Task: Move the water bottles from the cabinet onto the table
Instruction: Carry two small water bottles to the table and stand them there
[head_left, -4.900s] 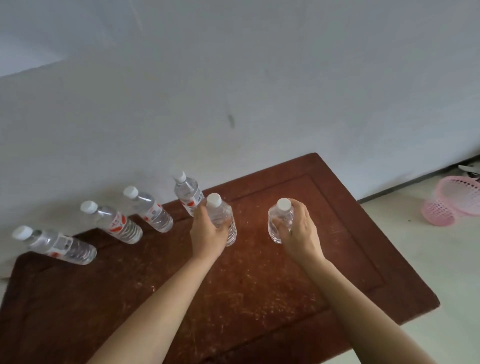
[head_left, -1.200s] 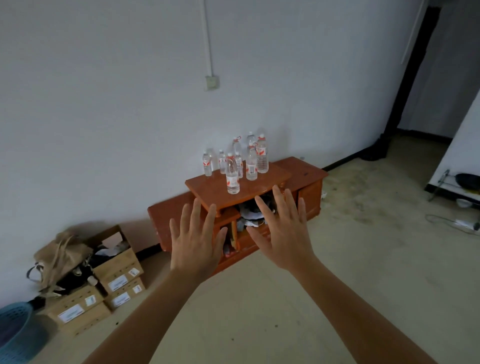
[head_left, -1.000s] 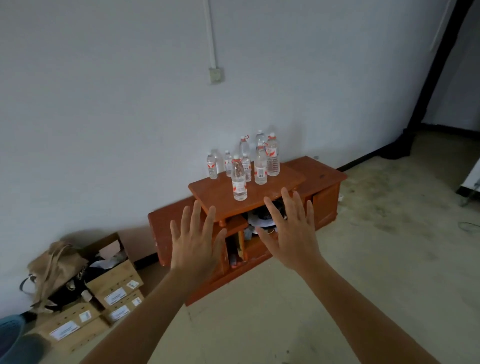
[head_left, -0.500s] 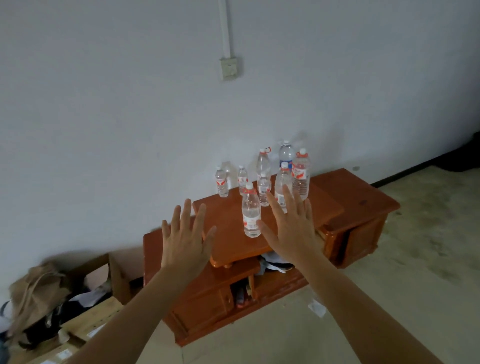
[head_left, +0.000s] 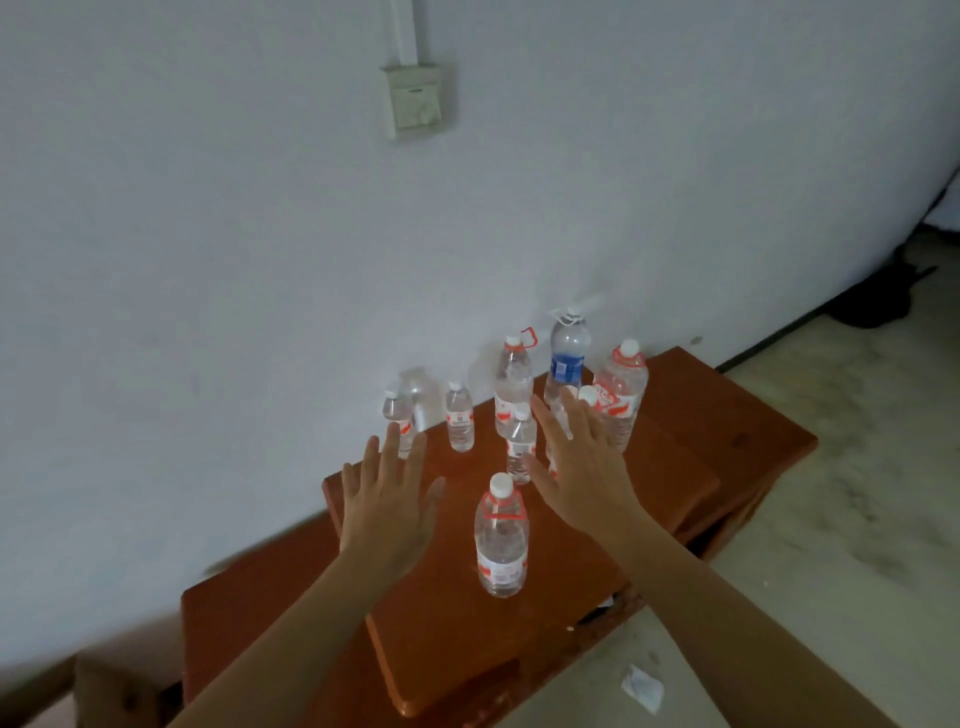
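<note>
Ideally the empty, wide-spread left hand (head_left: 387, 506) and right hand (head_left: 576, 467) each wrap one bottle mid-body, nearest water bottle (head_left: 501, 540) first.

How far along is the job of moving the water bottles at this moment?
Done: cannot tell, the table is out of view. In hand: nothing; the left hand and right hand reach open over the cabinet, near the front bottle. Left: at least seven bottles stand on the cabinet, all to be carried.
</note>
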